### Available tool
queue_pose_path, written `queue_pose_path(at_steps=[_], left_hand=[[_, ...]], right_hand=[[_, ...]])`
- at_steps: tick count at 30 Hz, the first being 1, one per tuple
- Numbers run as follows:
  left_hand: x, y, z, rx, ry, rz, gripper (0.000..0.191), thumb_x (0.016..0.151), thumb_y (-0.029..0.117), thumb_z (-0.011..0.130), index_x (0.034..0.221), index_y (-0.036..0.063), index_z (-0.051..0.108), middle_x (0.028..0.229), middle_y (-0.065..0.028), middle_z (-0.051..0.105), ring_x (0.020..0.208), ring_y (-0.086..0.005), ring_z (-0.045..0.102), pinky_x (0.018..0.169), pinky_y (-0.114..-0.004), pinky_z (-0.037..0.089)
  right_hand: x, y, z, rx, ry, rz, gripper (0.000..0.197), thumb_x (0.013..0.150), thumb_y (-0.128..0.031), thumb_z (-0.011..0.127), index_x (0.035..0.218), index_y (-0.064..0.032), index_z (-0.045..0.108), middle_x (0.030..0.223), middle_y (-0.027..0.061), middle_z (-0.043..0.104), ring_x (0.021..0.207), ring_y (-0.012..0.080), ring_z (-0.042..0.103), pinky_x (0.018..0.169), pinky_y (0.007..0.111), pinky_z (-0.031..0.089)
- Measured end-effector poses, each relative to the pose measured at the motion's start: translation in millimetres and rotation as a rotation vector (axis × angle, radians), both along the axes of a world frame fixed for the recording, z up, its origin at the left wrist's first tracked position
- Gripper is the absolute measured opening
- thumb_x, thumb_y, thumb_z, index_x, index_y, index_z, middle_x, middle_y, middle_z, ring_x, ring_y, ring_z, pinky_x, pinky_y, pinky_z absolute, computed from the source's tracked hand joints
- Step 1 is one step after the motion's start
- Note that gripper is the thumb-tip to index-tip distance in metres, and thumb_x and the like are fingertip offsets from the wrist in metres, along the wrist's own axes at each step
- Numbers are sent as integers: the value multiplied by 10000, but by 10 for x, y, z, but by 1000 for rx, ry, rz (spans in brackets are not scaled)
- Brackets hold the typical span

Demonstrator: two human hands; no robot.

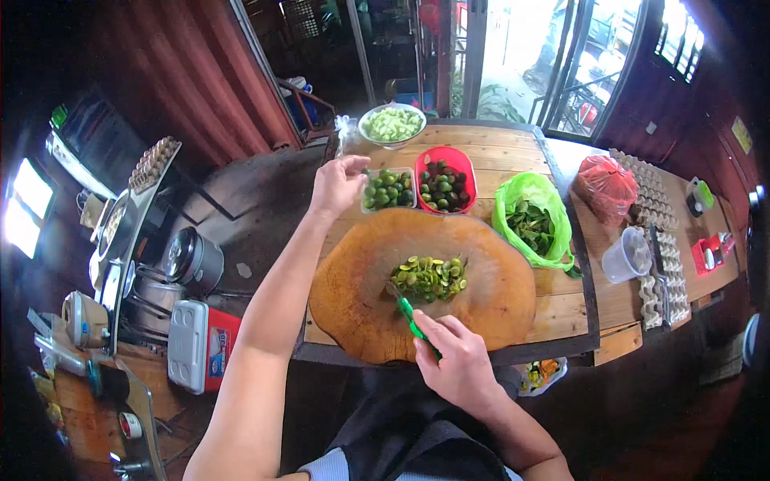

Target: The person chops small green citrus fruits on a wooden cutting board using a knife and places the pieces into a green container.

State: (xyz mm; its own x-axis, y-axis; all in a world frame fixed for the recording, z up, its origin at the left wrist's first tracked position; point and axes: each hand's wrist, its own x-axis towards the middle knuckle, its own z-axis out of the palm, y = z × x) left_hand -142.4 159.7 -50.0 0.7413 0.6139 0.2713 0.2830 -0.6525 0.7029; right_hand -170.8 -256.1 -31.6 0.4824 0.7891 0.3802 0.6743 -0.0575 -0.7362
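My right hand (454, 358) grips the green handle of a knife (414, 318), its blade tip resting by a pile of halved small green citrus fruits (428, 278). The pile lies on a thick round wooden chopping board (499, 294). My left hand (341, 183) is raised beyond the board, at the left edge of a clear plastic container of whole green citrus (385, 189). A small green fruit shows at its fingertips; whether it is held is unclear. Right of that container, a red plastic container (469, 174) holds darker whole citrus.
A bowl of chopped pale green pieces (393, 125) stands at the far edge. At right are a green plastic bag of leaves (559, 210), a red plastic bag (604, 186), a clear plastic tub (625, 258) and egg trays (646, 180). A red-and-white cooler (192, 349) stands at left.
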Motion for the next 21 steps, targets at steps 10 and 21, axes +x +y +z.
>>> queue_pose_path(at_steps=[10, 21], left_hand=[[184, -52, 5, 22, 128, -73, 466, 1076, 28, 685, 1534, 69, 761, 1457, -177, 823, 1368, -284, 785, 1190, -402, 585], [1402, -1882, 829, 283, 103, -925, 237, 969, 89, 849, 1204, 58, 865, 1089, -147, 872, 994, -254, 853, 908, -397, 671]], right_hand=[[94, -87, -26, -21, 43, -7, 473, 963, -18, 828, 1432, -12, 769, 1068, 187, 784, 868, 389, 783, 765, 469, 667], [100, -96, -148, 0, 33, 3, 507, 984, -61, 792, 1486, -35, 726, 1053, 158, 731, 844, 390, 787, 728, 496, 670]])
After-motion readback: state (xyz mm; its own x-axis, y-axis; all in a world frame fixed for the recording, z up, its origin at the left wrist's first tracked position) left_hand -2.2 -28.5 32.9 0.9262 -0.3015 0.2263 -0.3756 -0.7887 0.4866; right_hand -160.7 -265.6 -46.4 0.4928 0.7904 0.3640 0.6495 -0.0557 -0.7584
